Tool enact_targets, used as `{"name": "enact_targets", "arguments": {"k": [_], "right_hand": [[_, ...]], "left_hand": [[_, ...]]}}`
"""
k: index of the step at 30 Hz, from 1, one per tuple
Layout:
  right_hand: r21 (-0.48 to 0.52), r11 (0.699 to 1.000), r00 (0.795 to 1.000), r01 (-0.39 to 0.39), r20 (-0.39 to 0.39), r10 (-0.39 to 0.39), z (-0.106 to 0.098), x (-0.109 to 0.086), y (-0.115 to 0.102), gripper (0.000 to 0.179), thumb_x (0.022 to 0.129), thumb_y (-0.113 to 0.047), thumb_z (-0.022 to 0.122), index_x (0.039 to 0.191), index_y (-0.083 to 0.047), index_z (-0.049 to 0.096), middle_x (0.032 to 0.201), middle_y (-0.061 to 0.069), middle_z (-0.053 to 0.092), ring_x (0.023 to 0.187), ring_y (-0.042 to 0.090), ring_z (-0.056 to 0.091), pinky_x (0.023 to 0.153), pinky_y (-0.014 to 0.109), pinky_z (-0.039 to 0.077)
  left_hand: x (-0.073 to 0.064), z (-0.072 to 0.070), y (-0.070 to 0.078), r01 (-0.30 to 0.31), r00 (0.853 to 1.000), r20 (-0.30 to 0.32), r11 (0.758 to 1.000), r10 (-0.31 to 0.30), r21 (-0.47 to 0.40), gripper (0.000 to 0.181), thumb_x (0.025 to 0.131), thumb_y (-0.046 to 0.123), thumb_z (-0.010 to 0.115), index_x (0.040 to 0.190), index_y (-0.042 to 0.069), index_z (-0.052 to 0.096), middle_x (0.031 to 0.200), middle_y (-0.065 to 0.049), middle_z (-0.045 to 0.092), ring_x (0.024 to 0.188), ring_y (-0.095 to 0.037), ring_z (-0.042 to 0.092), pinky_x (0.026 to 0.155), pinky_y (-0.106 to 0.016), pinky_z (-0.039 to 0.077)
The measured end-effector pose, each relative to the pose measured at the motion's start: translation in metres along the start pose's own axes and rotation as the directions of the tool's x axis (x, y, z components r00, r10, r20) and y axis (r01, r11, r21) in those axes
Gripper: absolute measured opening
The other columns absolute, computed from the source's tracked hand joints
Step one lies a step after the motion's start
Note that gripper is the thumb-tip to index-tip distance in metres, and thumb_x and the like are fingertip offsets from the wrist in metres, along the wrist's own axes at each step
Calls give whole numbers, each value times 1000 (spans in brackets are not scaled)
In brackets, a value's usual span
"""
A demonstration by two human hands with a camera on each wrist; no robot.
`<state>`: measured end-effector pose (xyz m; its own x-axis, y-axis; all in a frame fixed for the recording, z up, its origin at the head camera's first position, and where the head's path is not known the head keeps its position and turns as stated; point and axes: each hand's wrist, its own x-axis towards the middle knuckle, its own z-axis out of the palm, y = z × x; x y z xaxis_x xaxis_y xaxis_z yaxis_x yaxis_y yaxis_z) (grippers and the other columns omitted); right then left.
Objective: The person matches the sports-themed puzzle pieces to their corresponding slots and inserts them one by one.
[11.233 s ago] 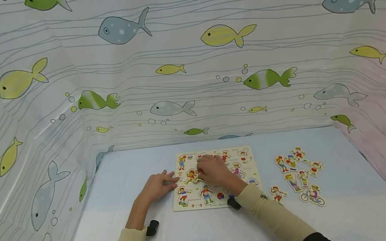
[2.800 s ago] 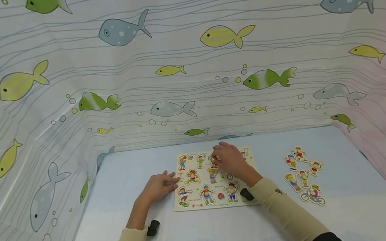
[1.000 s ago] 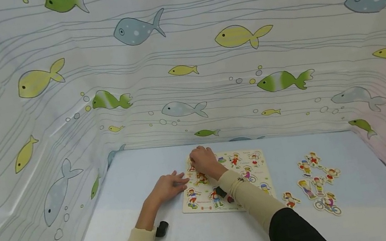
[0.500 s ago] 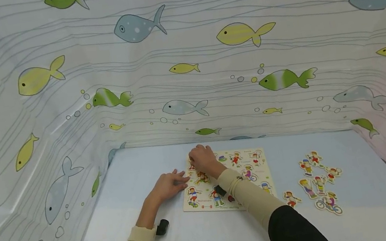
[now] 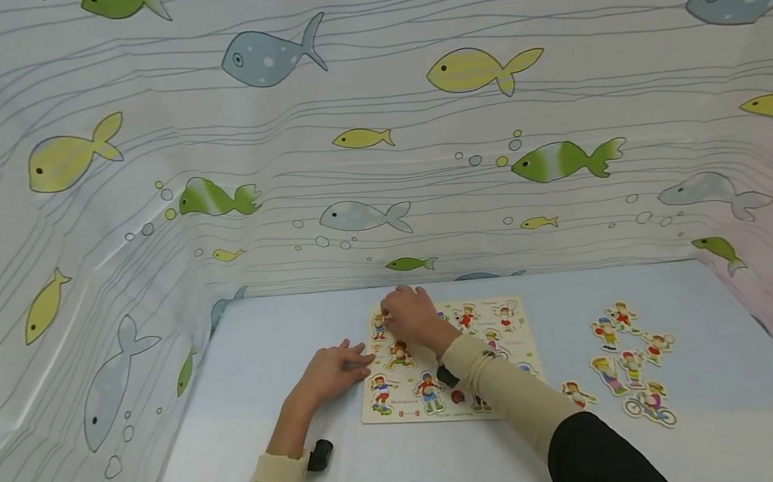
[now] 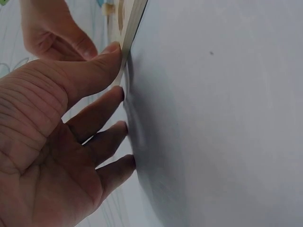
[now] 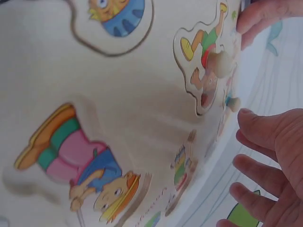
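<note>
Seven loose pcs (image 5: pixel 632 369) (one partly behind the R sleeve (image 5: pixel 516 389)) lie on the table (image 5: pixel 364 480) right of the puzzle board (image 5: pixel 520 342), so I'd judge a good share is left. Runner pc (image 5: pixel 399 354), skateboarder pc (image 5: pixel 382 393) and skater pc (image 5: pixel 429 393) look seated; top-left pc (image 5: pixel 378 327), can't tell. R hand (image 5: pixel 409 313): fingers apart, thumb just beside a knob (image 7: pixel 233 103), no clear grip. L hand (image 5: pixel 334 370): fingers straight, thumb touching board edge.

Bare surface (image 5: pixel 559 323) parts the board (image 5: pixel 520 333) from most loose pieces (image 5: pixel 632 369). The right sleeve (image 5: pixel 511 385) blocks the board's near-right part.
</note>
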<state>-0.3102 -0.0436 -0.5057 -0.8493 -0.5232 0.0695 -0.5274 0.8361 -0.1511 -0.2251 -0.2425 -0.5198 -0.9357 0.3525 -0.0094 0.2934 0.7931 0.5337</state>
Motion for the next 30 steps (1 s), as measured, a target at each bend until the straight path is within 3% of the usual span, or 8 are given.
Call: {"name": "enact_targets", "arguments": {"k": [14, 23, 30], "right_hand": [[17, 995, 992, 101, -83, -99, -11, -24, 11, 20, 93, -32, 71, 108, -18, 73, 108, -5, 68, 109, 18, 58, 96, 47, 47], [-23, 990, 984, 140, -109, -142, -23, -43, 10, 23, 94, -32, 70, 112, -19, 72, 116, -5, 66, 130, 25, 48, 103, 51, 42], [-21, 989, 982, 146, -121, -147, -32, -60, 16, 24, 92, -31, 71, 111, -17, 72, 118, -2, 66, 132, 27, 47, 106, 54, 38]], "left_hand": [[1, -3, 3, 14, 1000, 20, 1000, -14, -10, 28, 90, 19, 73, 117, 12, 74, 134, -12, 59, 135, -42, 41, 110, -61, 29], [0, -2, 1, -7, 1000, 18, 1000, 6, 11, 28, 90, 19, 73, 117, 11, 74, 133, -13, 59, 134, -42, 42, 109, -62, 30], [0, -1, 2, 18, 1000, 21, 1000, -17, -13, 29, 89, 20, 74, 117, 12, 73, 135, -12, 58, 136, -41, 40, 110, -61, 28]]}}
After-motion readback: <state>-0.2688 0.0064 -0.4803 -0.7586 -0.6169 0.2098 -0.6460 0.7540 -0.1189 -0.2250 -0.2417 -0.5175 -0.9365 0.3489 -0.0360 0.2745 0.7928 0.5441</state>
